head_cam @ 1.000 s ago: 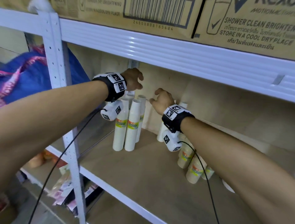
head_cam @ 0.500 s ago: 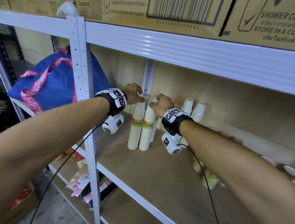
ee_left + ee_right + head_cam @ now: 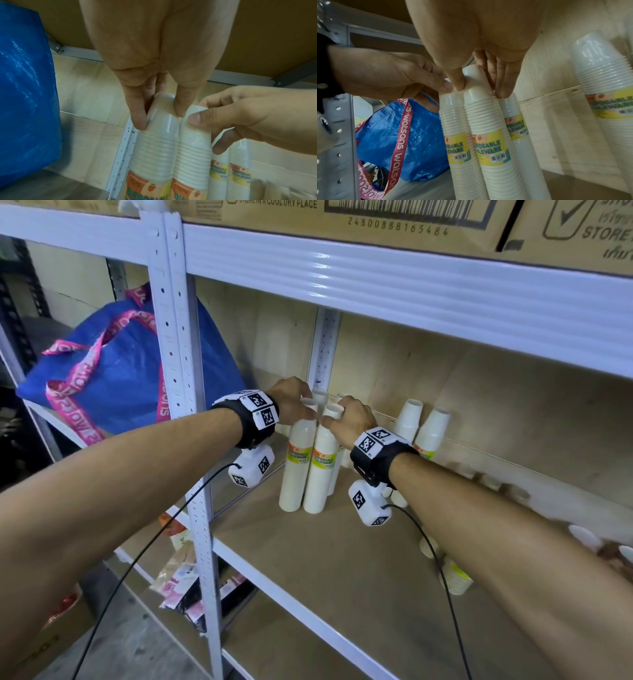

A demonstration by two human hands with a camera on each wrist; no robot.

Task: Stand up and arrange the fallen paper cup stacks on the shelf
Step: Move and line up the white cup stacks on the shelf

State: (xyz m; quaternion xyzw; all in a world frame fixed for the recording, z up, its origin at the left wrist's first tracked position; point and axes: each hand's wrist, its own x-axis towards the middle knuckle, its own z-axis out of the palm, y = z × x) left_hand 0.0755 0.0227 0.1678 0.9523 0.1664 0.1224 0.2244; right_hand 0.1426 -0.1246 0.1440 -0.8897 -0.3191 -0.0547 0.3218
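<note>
Several white paper cup stacks in clear wrap with yellow-orange labels stand upright at the back left of the wooden shelf (image 3: 325, 559). My left hand (image 3: 298, 405) pinches the top of the front left stack (image 3: 297, 460) between thumb and fingers, as the left wrist view shows (image 3: 160, 119). My right hand (image 3: 337, 417) pinches the top of the stack beside it (image 3: 323, 470), with the thumb on one side and fingers on the other (image 3: 480, 90). Both stacks touch. Behind them stands a third stack (image 3: 513, 121). Two more stacks (image 3: 407, 419) lean on the back wall to the right.
Short cup stacks (image 3: 457, 577) lie fallen under my right forearm, with loose cups (image 3: 582, 537) further right. A white upright post (image 3: 178, 371) borders the shelf on the left, and a blue bag (image 3: 120, 378) sits beyond it. The upper shelf beam (image 3: 411, 289) hangs low overhead.
Both hands have come down and together onto the tops of the two front stacks. The head view has drawn back and turned left, showing the blue bag.
</note>
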